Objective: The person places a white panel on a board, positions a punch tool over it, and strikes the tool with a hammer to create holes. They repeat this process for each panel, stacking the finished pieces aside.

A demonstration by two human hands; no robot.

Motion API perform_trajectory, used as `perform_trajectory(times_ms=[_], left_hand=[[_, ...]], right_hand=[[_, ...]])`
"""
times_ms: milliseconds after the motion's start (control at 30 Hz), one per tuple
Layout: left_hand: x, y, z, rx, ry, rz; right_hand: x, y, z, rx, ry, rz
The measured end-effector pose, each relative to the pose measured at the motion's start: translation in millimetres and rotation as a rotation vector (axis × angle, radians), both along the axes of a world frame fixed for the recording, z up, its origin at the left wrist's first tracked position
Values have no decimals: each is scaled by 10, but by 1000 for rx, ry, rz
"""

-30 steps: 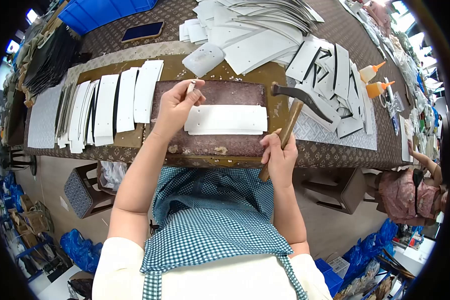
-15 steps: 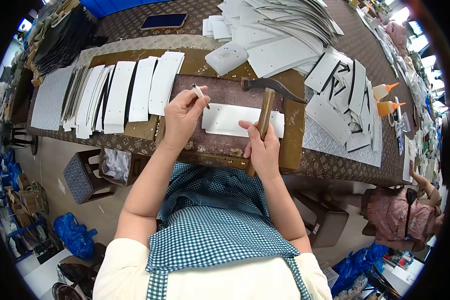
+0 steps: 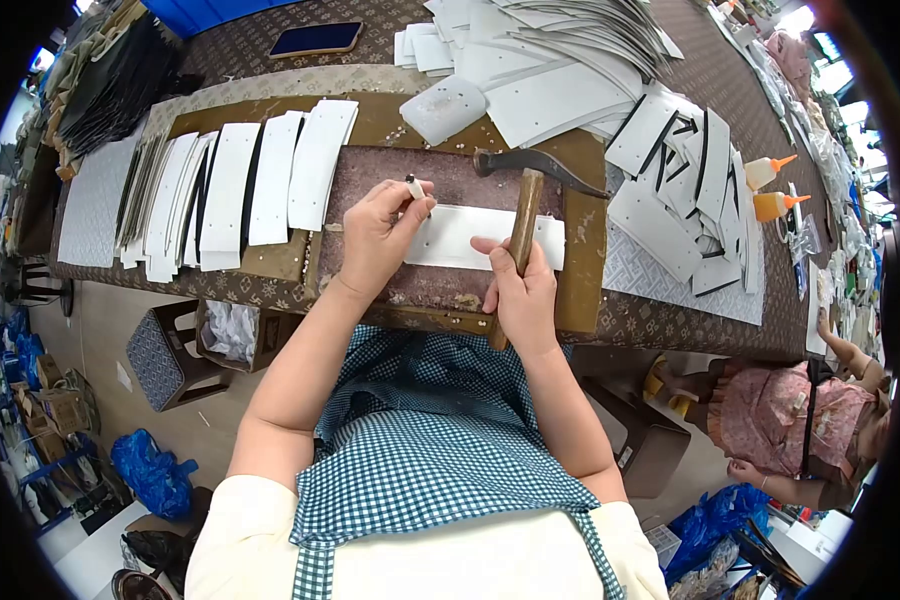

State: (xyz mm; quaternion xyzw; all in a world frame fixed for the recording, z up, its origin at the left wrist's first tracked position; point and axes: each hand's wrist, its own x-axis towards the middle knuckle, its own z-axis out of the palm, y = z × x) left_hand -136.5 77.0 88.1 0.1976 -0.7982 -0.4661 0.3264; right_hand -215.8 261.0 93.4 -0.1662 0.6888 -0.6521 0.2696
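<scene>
My left hand (image 3: 380, 235) pinches a short punch (image 3: 416, 188) with a white-wrapped shaft and a dark top. It stands close to upright over the left end of a white strip (image 3: 455, 240); whether its tip touches the strip is hidden by my fingers. My right hand (image 3: 526, 300) is closed around the wooden handle of a hammer (image 3: 528, 215), whose dark metal head points away from me. The hammer is above the right part of the strip. Beneath the strip lies a worn, reddish-brown pad (image 3: 380, 170) on a brown board (image 3: 587, 270).
White strips (image 3: 232, 190) stand in a row at the left. A white block (image 3: 445, 110), stacked white pieces (image 3: 540, 95) and a phone (image 3: 316, 39) lie beyond the pad. Black-marked pieces (image 3: 660, 225) and orange-tipped bottles (image 3: 770, 172) sit right. A person (image 3: 770, 410) is at far right.
My left hand has shifted a little to the right and the punch has become more upright. My right hand keeps the hammer nearly still. The person at right has moved further into view.
</scene>
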Motion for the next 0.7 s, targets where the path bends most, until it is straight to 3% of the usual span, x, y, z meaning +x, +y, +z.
perform_trajectory(times_ms=[167, 267, 333, 467, 500, 567, 600, 700], left_hand=[[-34, -25, 15, -127, -38, -21], [-56, -31, -18, -196, 0, -39], [-59, -32, -54, -232, 26, -38], [-50, -34, -71, -251, 51, -31], [-65, -42, -83, -278, 99, -38], [-72, -48, -93, -277, 104, -38], [-64, -50, -97, -278, 107, -39], [-45, -58, -110, -276, 44, -53]], right_hand=[[-119, 53, 246, 132, 71, 147], [-309, 55, 978, 237, 240, 292], [-327, 57, 1496, -1, 412, 272], [-301, 46, 1892, -415, 573, 237], [-280, 46, 1820, -362, 637, 234], [-277, 6, 1601, 241, 880, 358], [-335, 22, 1427, 515, 742, 536], [-369, 78, 1445, 522, 728, 557]])
